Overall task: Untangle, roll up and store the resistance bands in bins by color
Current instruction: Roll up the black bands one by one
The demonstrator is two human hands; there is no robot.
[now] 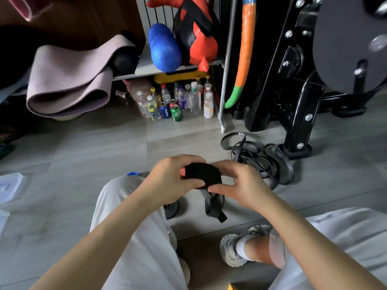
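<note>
The rolling step is in hand. Both hands hold a flat black rubber resistance band [202, 172], wound into a thick coil, in the air above the grey tiled floor [83, 153] between the person's knees. The left hand [169, 181] has its fingers curled over the coil's left side. The right hand [240, 185] pinches the right edge between thumb and fingers. A short loose tail [213, 208] hangs below, so the roll looks nearly finished. The next move calls for winding that tail in tightly, then finding the black bin.

A tangled heap of black bands [261, 162] waits on the floor, far right. Only a corner of a clear plastic bin [10, 185] shows at the left edge, its contents unseen. A small blue object [132, 173] behind the left knee is mostly hidden.
</note>
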